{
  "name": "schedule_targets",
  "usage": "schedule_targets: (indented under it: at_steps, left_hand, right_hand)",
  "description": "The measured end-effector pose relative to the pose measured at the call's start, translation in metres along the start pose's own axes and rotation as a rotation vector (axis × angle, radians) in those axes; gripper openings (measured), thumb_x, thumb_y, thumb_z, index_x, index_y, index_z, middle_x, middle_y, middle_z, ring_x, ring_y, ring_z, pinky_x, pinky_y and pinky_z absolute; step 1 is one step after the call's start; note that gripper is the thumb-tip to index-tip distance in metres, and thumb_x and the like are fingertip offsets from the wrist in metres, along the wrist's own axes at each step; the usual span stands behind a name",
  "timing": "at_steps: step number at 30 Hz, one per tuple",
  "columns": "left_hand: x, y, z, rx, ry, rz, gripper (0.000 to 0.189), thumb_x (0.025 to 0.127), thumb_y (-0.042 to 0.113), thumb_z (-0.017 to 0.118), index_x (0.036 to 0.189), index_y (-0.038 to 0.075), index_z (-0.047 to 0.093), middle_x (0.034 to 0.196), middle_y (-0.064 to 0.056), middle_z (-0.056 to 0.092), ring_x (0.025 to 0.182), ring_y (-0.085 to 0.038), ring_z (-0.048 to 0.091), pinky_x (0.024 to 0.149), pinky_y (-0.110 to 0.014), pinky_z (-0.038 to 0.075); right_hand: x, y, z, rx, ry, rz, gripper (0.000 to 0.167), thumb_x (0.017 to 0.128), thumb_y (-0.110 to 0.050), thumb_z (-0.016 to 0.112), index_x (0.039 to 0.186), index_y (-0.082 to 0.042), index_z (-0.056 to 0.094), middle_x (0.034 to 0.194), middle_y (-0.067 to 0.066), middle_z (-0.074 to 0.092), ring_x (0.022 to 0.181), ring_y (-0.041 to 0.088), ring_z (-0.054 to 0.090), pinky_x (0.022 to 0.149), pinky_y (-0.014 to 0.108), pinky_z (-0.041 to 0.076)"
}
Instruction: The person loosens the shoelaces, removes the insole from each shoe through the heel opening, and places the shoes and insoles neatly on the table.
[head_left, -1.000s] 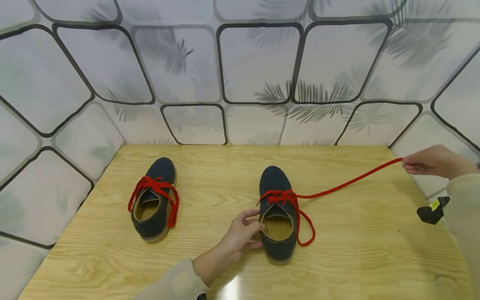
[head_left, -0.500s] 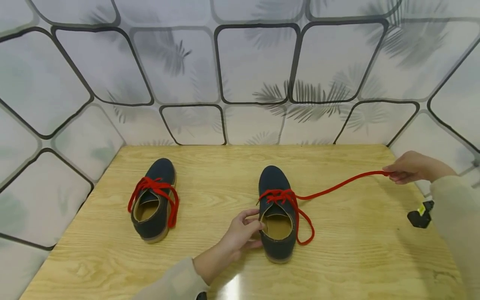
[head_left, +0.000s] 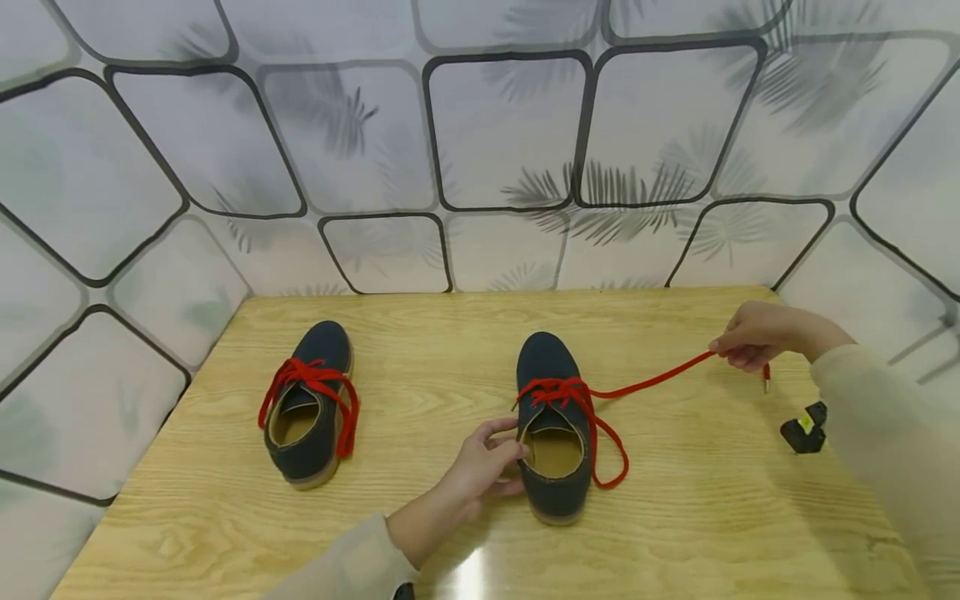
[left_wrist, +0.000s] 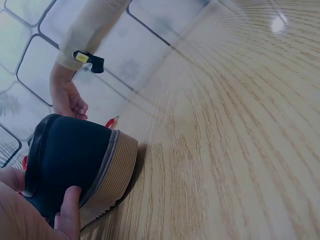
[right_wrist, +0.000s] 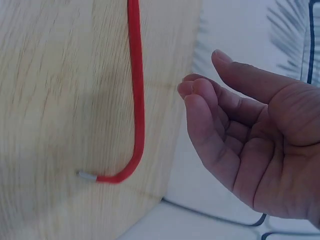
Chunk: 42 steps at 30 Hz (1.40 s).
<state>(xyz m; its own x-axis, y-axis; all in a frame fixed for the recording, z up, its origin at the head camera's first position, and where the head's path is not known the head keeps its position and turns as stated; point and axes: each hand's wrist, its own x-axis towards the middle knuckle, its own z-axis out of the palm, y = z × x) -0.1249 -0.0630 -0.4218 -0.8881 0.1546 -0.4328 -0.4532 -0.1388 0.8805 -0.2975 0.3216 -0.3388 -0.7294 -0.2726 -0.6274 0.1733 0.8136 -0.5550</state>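
Observation:
A dark blue shoe (head_left: 557, 500) with red laces stands at the middle of the wooden table. My left hand (head_left: 480, 467) holds its left side, thumb at the collar and fingers along the outside; the left wrist view shows the heel and ribbed tan sole (left_wrist: 112, 175) beside the fingers. From the eyelets one long red lace (head_left: 652, 383) runs right, passing under my right hand (head_left: 765, 333). In the right wrist view, thumb and fingers are parted with nothing between them, and the lace (right_wrist: 137, 85) hangs apart from the fingertips, its metal tip (right_wrist: 87, 175) curling away.
A matching shoe (head_left: 303, 442) with red laces (head_left: 311, 372) stands on the left of the table (head_left: 420, 358). Another lace loop (head_left: 624, 467) lies right of the middle shoe. A black device (head_left: 804, 429) with a yellow label sits at my right wrist. Patterned cloth (head_left: 510, 125) walls the back and sides.
My right hand has come left toward the shoe and let go of the lace, which has slackened, its tip now hanging below the hand. The left hand and both shoes stay put.

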Motion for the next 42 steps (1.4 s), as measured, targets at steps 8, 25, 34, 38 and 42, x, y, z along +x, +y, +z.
schedule_targets:
  at_steps: [8,25,34,38,42]
  left_hand:
    - [0.000,-0.001,0.001,-0.012,-0.003,-0.001,0.055,0.079,0.007,0.059,0.132,0.005,0.046,0.103,-0.008,0.056,0.083,-0.016,0.057,0.071,-0.038,0.057]
    - [0.002,-0.002,0.000,-0.003,0.001,0.001,0.054,0.078,0.007,0.059,0.131,0.005,0.046,0.099,-0.006,0.055,0.081,-0.015,0.056,0.069,-0.037,0.057]
    - [0.002,-0.002,0.000,-0.004,-0.017,-0.007,0.055,0.079,0.009,0.059,0.132,0.005,0.045,0.100,-0.006,0.056,0.080,-0.014,0.057,0.070,-0.038,0.057]
    - [0.002,-0.002,0.000,-0.009,-0.017,-0.007,0.054,0.079,0.009,0.059,0.132,0.005,0.045,0.100,-0.006,0.057,0.080,-0.014,0.058,0.070,-0.038,0.057]
    - [0.003,-0.002,-0.001,-0.012,-0.016,-0.009,0.054,0.079,0.009,0.059,0.132,0.006,0.045,0.101,-0.007,0.057,0.081,-0.015,0.058,0.070,-0.039,0.057]
  right_hand:
    - [0.006,-0.036,0.024,-0.074,0.004,-0.083,0.027,0.091,-0.021,0.061,0.071,-0.004,0.063,0.059,0.000,0.058,0.053,0.009,0.057,0.059,0.028,0.056]
    - [0.017,-0.112,0.071,-0.091,0.023,-0.281,0.023,0.091,-0.018,0.062,0.079,0.001,0.066,0.067,0.004,0.062,0.060,0.014,0.063,0.065,0.034,0.058]
    - [0.026,-0.141,0.094,-0.090,-0.046,-0.330,0.025,0.089,-0.022,0.063,0.081,0.002,0.068,0.070,0.006,0.063,0.063,0.016,0.064,0.068,0.036,0.058]
    - [0.025,-0.154,0.103,-0.138,-0.087,-0.326,0.027,0.089,-0.025,0.064,0.082,0.002,0.068,0.072,0.006,0.064,0.067,0.018,0.066,0.070,0.036,0.058]
    - [0.029,-0.163,0.113,-0.190,-0.129,-0.324,0.022,0.087,-0.025,0.066,0.083,-0.004,0.070,0.073,0.002,0.064,0.069,0.015,0.064,0.069,0.033,0.057]
